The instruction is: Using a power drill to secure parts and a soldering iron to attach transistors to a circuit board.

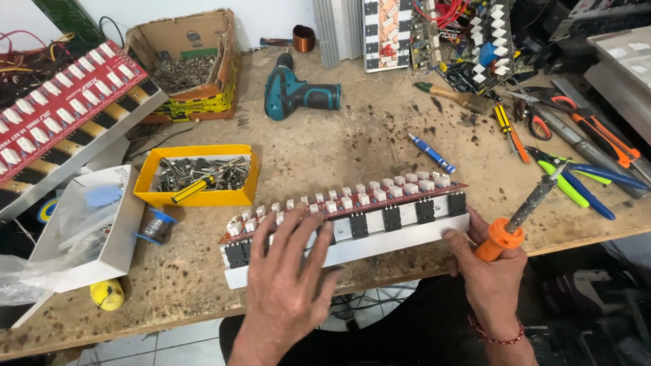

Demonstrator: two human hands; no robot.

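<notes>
A long red circuit board (380,193) with rows of white blocks is mounted on a white metal bar (400,234) carrying several black transistors. It lies near the workbench's front edge. My left hand (288,285) rests flat on the bar's left part, fingers spread over the transistors. My right hand (488,268) holds a soldering iron (519,220) by its orange handle, tip pointing up and to the right, while its thumb and fingers touch the bar's right end.
A yellow tray of metal parts with a screwdriver (196,175) and a solder spool (156,227) lie left. A teal drill (295,91) and cardboard box of screws (183,64) stand behind. Pliers, cutters and screwdrivers (576,179) crowd the right. Another red board (54,108) leans at far left.
</notes>
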